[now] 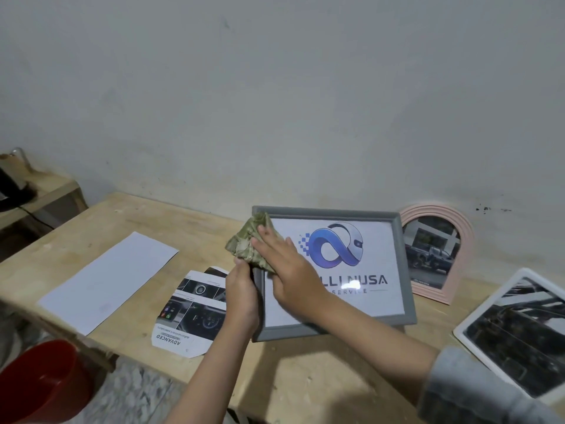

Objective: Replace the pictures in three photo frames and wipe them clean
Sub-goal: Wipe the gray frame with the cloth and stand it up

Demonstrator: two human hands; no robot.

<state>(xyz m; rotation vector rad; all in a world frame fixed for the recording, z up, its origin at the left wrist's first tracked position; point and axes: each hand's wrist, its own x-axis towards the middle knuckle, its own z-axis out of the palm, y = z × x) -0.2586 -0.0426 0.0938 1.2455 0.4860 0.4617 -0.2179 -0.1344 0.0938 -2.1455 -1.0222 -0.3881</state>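
step: wiping glass of grey frame (333,327), propped on table (128,228)
right hand (286,272): flat, pressing green cloth (249,243) on glass
left hand (241,293): grips frame's left edge
next: probably wipe remaining glass, keep frame braced

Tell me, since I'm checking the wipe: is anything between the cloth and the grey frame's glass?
Nothing visible. The right hand presses the cloth on the grey frame; the left hand grips its left edge.

Grey frame (406,270) (blue logo), olive cloth (253,243)
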